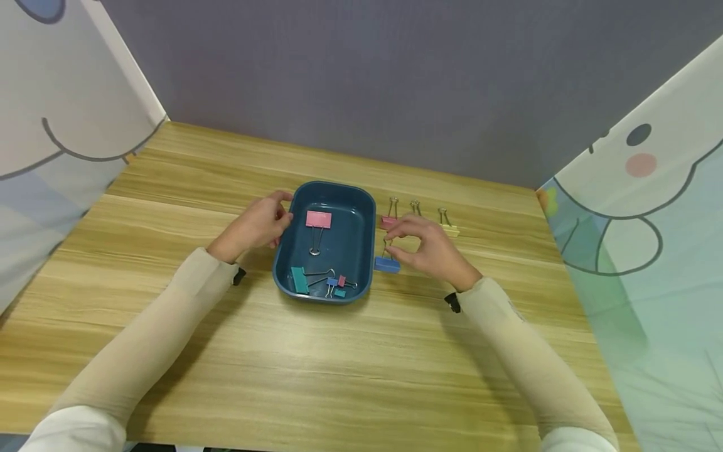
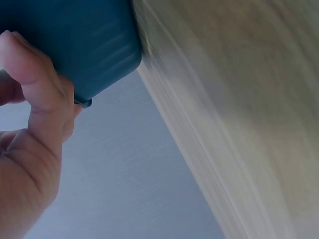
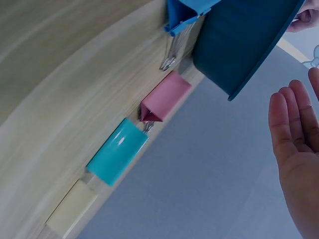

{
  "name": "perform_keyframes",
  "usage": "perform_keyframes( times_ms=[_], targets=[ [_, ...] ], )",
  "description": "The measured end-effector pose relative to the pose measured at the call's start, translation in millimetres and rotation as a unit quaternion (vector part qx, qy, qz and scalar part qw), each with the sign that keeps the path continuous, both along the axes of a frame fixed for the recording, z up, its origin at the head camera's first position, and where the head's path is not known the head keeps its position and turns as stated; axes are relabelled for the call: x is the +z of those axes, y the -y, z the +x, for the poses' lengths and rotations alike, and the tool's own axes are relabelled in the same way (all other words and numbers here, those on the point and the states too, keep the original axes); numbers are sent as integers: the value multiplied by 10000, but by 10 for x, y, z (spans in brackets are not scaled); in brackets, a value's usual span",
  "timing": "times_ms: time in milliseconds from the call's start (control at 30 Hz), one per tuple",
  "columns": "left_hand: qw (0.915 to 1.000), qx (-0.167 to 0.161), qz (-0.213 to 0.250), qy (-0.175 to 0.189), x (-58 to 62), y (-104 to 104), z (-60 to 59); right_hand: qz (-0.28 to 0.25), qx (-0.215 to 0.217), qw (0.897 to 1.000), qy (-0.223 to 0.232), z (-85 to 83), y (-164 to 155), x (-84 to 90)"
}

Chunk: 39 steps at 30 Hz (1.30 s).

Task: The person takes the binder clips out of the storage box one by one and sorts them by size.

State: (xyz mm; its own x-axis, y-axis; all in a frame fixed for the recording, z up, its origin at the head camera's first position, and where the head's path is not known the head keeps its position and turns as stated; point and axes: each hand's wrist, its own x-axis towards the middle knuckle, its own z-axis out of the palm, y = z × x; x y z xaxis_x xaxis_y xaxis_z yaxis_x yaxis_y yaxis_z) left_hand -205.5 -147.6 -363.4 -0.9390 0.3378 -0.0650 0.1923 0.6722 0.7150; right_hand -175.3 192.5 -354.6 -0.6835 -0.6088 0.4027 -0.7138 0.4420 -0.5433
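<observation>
My left hand (image 1: 257, 223) grips the left rim of a dark blue plastic tray (image 1: 368, 251); in the left wrist view its bent fingers (image 2: 42, 84) lie against the tray's outer wall (image 2: 99, 45). Just right of the tray, a blue binder clip (image 1: 387, 264) lies on the table, handles pointing away. Above those handles, my right hand (image 1: 426, 248) hovers with thumb and forefinger apart. The right wrist view has its other fingers (image 3: 294, 119) extended, away from the blue clip (image 3: 187, 15). Inside the tray are a large pink clip (image 1: 319, 219), a teal clip (image 1: 300, 280) and several small ones.
Behind my right hand a row of clips lies on the wooden table (image 1: 316, 364): pink (image 3: 167, 96), teal (image 3: 117, 152) and pale yellow (image 3: 72, 206). My hand partly covers this row in the head view. A grey wall (image 1: 350, 81) stands behind the table.
</observation>
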Motion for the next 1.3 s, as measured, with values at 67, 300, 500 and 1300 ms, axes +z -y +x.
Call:
perform_keyframes(
  times_ms=[67, 300, 500, 1300],
  targets=[
    [10000, 0, -7, -6, -16, -2, 3, -61, 62, 10000, -32, -25, 38, -9],
    [10000, -25, -34, -22, -35, 6, 1, -54, 137, 9999, -45, -100, 175, -32],
    [10000, -12, -35, -19, -16, 11, 1, -140, 241, 9995, 171, -185, 350, -12],
    [10000, -46, 31, -37, 16, -8, 19, 900, 222, 9912, 944, -663, 933, 27]
  ],
)
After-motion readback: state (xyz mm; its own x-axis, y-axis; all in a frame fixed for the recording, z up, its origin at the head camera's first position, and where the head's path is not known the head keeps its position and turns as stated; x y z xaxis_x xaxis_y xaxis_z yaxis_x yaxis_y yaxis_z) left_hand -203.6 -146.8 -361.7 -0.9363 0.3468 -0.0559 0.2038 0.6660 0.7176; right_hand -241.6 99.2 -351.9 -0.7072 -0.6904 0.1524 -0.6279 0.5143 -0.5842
